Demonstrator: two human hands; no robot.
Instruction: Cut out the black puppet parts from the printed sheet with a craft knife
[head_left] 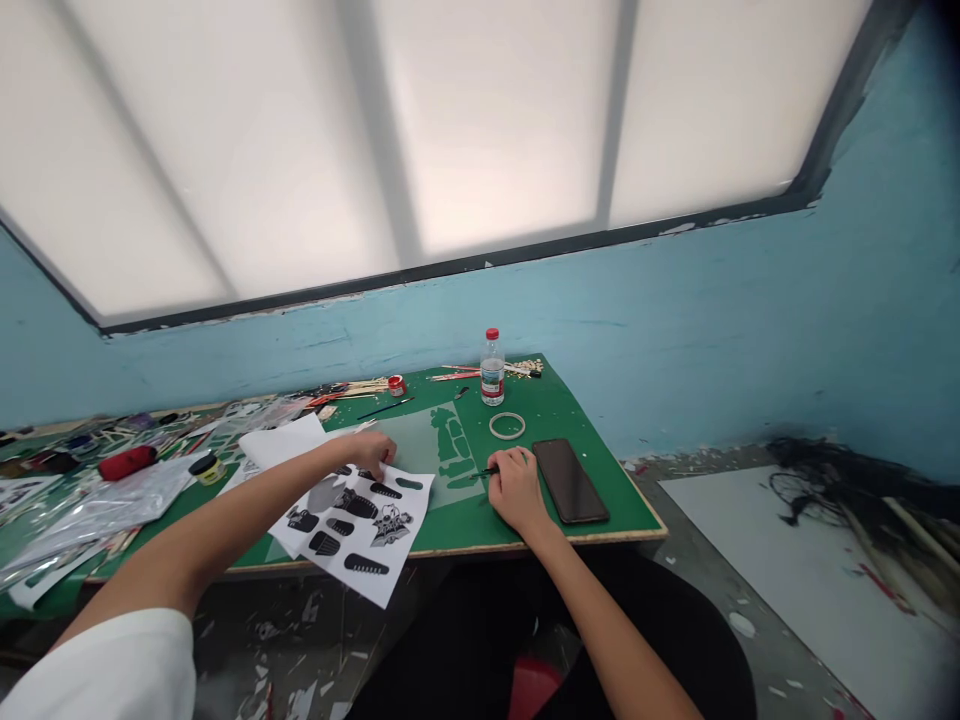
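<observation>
My left hand (369, 453) is closed at the top edge of a white printed sheet (409, 490), fingers curled down on it. The sheet carries several black patterned shapes and overhangs the front edge of the table. Under and behind it lies a translucent sheet (409, 437) with cut-out openings that show the green table. My right hand (516, 488) rests on the table beside that sheet, its fingers closed around a thin, dark, pen-like tool (486, 472) that points left. Just right of this hand is a dark smartphone (570, 482); a roll of tape (507, 426) lies behind it.
A red-capped water bottle (493, 370) stands at the back of the green table (559, 405). Near it are a small red jar (397, 385) and thin sticks. Leftward lie a yellow-labelled jar (207, 468), a red pouch (127, 462) and plastic bags. Paper scraps litter the floor.
</observation>
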